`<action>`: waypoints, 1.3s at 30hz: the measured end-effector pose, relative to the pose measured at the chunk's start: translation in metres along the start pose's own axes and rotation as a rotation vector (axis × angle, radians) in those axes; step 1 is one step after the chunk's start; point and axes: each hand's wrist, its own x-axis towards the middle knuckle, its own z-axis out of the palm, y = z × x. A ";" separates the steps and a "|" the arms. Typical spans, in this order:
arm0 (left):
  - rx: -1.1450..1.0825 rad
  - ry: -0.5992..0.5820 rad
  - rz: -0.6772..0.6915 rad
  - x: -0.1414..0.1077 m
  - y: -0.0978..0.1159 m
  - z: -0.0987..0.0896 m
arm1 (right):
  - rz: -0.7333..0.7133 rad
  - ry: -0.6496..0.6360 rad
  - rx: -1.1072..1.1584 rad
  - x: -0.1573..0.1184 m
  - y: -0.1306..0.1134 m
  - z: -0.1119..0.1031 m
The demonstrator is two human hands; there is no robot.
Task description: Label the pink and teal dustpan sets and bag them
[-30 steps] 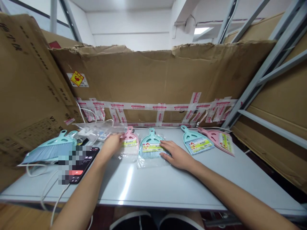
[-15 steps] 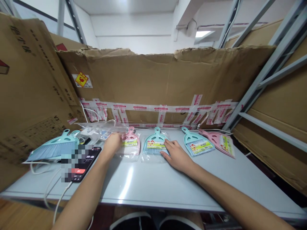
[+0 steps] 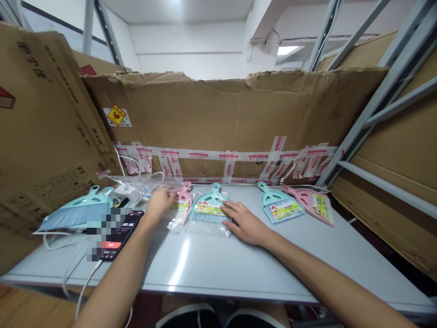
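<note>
A teal dustpan set in a clear bag (image 3: 210,210) lies mid-table, and the fingertips of my right hand (image 3: 246,222) rest on its right side, fingers spread. Left of it is a pink bagged dustpan set (image 3: 183,200). My left hand (image 3: 161,203) is at that set's left edge, by some crumpled clear plastic (image 3: 136,186); its fingers are partly hidden. Farther right lie a second teal set (image 3: 280,205) with a label and a pink set (image 3: 316,204), partly overlapping.
A teal dustpan with a blue brush (image 3: 78,210) and a phone (image 3: 124,234) lie on the left, with white cables (image 3: 82,278) near them. A taped cardboard sheet (image 3: 218,114) stands behind the table (image 3: 239,273). Metal shelf posts (image 3: 362,114) rise at right.
The middle teal set has slid left together with my right hand and now sits closer to the pink set. The pink set has shifted slightly left. My left hand has barely moved.
</note>
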 end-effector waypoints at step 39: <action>-0.996 -0.390 -0.034 -0.044 0.087 0.016 | 0.510 0.210 -0.323 -0.041 0.173 -0.095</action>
